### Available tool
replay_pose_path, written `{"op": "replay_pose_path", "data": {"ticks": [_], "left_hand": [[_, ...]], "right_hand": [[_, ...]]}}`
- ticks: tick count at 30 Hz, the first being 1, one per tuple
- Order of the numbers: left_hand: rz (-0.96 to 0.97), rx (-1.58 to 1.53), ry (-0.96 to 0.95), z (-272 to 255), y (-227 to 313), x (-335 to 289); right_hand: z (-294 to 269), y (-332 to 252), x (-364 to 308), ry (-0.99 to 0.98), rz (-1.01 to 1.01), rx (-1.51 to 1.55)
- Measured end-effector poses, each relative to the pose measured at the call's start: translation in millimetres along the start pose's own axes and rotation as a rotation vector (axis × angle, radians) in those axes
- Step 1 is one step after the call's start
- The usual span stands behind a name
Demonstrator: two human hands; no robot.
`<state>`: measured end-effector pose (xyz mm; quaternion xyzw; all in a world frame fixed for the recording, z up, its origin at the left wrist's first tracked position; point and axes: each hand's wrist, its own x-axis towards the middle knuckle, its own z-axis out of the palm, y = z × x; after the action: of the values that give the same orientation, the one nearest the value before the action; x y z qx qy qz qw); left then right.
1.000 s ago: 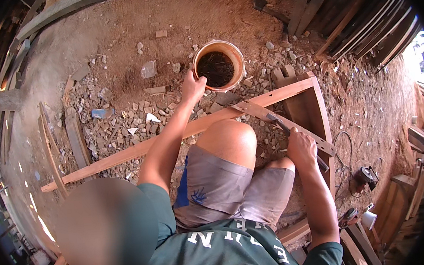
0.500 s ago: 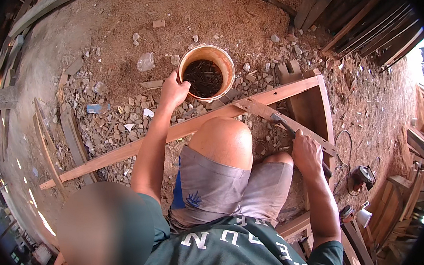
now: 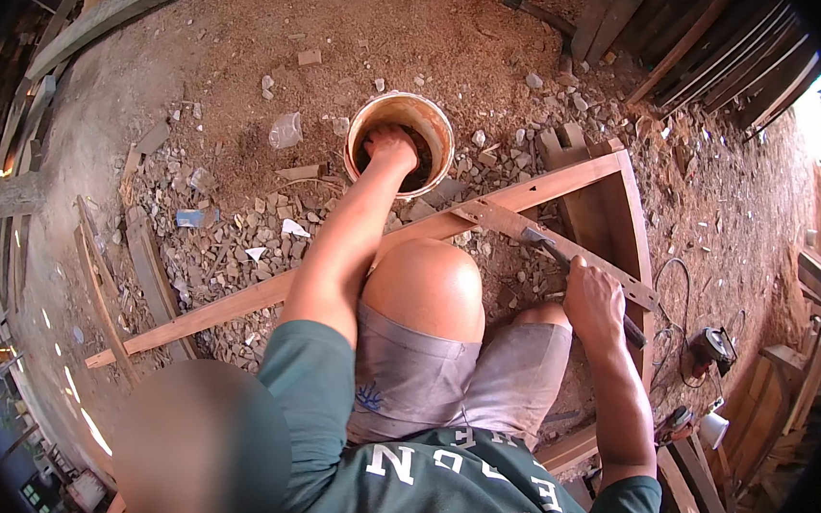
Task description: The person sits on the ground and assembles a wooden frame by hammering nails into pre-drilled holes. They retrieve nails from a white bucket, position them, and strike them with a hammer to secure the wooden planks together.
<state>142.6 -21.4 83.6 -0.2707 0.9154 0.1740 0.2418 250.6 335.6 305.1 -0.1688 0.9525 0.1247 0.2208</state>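
Bucket (image 3: 433, 124) sits on the ground (image 3: 471, 49) just beyond the beam (image 3: 213, 315), left hand (image 3: 392, 148) down inside it; whether those fingers grasp anything, I cannot tell. Right hand (image 3: 592, 297) has its fingers clenched around a hammer (image 3: 551, 247).

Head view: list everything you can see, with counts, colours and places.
Bucket: one, whitish, upper centre
Hammer: one, dark, right of centre
Long beam: one, reddish, across centre
Holed plank: one, brown, behind hammer
Curved plank: one, reddish, right
Corded tool: one, dark, lower right
Long-handled tool: one, dark, upper right
Container: one, white, lower right
Plastic piece: one, clear, left of bucket
Scrap: one, blue, on rubble
Rubble: many, greyish, centre-left
Timber: many, brown, around edges
Shirt: one, dark green, bottom
Shorts: one pair, grey, lower centre
Left hand: one, inside bucket
Right hand: one, gripping hammer
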Motion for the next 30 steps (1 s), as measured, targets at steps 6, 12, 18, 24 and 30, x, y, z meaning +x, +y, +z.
{"op": "replay_pose_path", "data": {"ticks": [6,12,18,24,30], "left_hand": [[-0.065,0.032,-0.025,21.7,6.8,-11.0],[0.022,0.153,-0.022,20.9,11.0,-50.1],[0.236,-0.043,-0.146,-9.9,8.9,-84.0],[0.203,-0.248,-0.299,-23.0,-8.9,-89.7],[0.205,-0.011,-0.225,-32.1,-11.9,-77.3]], "right_hand": [[-4.2,-2.0,-2.4,-0.049,0.072,0.047],[-3.3,1.8,-4.2,-0.092,0.083,0.063],[3.0,4.6,-5.7,-0.102,0.098,0.058],[5.9,7.5,-6.5,-0.086,0.081,0.058],[9.2,13.5,-8.1,-0.072,0.070,0.063]]}}
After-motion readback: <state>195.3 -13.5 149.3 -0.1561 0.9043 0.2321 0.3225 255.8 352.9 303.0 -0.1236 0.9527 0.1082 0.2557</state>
